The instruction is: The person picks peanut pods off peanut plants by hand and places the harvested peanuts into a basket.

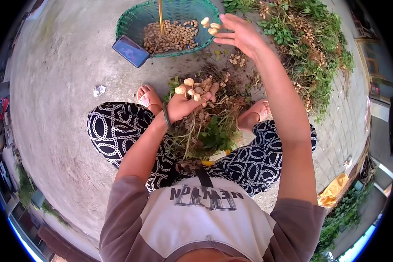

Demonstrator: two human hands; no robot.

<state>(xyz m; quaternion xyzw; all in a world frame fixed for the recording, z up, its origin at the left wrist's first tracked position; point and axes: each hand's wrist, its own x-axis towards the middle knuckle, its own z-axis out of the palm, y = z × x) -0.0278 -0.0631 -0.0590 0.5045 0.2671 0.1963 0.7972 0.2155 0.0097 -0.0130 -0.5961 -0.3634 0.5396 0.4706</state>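
Grey concrete ground (61, 109) carries an oval green woven basket (125, 24) containing tan peanut pods (170, 37). Left hand (182, 107): fingers closed around a cluster of pale rounded peanut pods (197, 91). Right hand (242, 35): fingers spread at the basket's right rim; cream-coloured peanut pods (212, 31) adjoin the fingertips, contact indeterminate.

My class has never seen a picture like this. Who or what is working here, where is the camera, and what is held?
There is no machine, just the two bare hands of a person. The one picture comes from a camera worn on the head, looking forward and down. The left hand grips a bunch of peanuts. The right hand is open beside a green basket; whether it holds the loose peanuts beside it is unclear. More peanuts lie in the basket, and a phone is at its rim. Leafy plants lie on the concrete ground.
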